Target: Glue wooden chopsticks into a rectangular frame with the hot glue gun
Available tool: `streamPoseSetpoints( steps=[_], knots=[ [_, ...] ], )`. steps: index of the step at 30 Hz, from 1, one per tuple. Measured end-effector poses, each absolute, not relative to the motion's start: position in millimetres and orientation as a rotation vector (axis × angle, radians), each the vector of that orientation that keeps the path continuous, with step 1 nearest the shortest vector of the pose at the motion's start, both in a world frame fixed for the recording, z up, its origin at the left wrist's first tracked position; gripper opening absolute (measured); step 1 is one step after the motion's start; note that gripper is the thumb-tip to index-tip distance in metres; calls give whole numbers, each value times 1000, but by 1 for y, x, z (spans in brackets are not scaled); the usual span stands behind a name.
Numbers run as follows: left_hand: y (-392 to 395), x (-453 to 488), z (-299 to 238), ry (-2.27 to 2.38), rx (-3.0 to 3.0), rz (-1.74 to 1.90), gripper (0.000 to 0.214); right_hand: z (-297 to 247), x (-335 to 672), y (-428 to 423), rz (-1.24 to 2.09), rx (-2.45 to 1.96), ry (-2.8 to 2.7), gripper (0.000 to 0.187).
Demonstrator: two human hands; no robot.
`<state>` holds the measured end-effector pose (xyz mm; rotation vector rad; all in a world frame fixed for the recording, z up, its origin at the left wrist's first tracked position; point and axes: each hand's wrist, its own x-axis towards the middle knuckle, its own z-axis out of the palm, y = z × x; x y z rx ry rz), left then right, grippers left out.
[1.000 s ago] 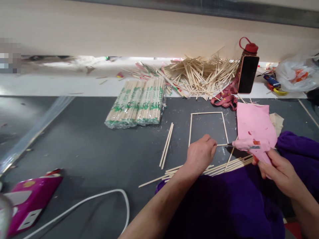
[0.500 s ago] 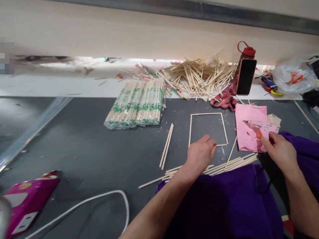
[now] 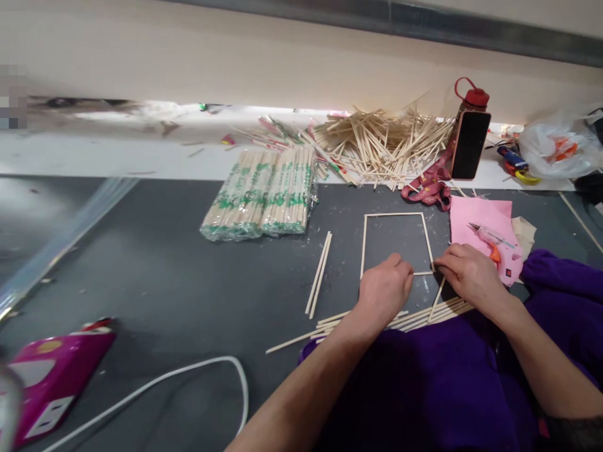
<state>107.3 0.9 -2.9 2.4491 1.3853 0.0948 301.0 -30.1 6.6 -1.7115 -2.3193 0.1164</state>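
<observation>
A rectangular frame of thin wooden sticks [image 3: 365, 238] lies flat on the dark mat. My left hand [image 3: 384, 290] is closed in a pinch on the frame's near stick. My right hand [image 3: 466, 273] has its fingertips pressed on the frame's near right corner. A pink glue gun [image 3: 494, 242] rests on a pink sheet [image 3: 475, 216] just right of the frame, with no hand on it. Several loose sticks [image 3: 424, 314] lie under my wrists.
Two loose sticks [image 3: 320, 273] lie left of the frame. Wrapped stick bundles [image 3: 261, 194] and a loose stick pile [image 3: 386, 141] sit further back. A phone leans on a red-capped bottle [image 3: 468, 141]. A magenta box [image 3: 51, 373] and white cable [image 3: 155, 389] are at the lower left.
My right hand carried the glue gun away from the frame corner, laid it on the pink sheet, and came back to press on the corner. My left hand stayed put.
</observation>
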Motion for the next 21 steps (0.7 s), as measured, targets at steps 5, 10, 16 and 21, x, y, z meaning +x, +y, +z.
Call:
streamPoseSetpoints(
  steps=[5, 10, 16, 21],
  knots=[
    [0, 108, -2, 1383, 2446, 103, 26, -4, 302, -29, 82, -1703, -2335, 16],
    [0, 108, -3, 1381, 2441, 117, 28, -6, 298, -33, 46, -1734, -2299, 13],
    [0, 109, -3, 1374, 2445, 103, 30, -8, 295, -32, 48, -1776, -2257, 7],
    [0, 110, 0, 1369, 2451, 27, 31, -12, 292, -33, -13, -1792, -2229, 7]
  ],
)
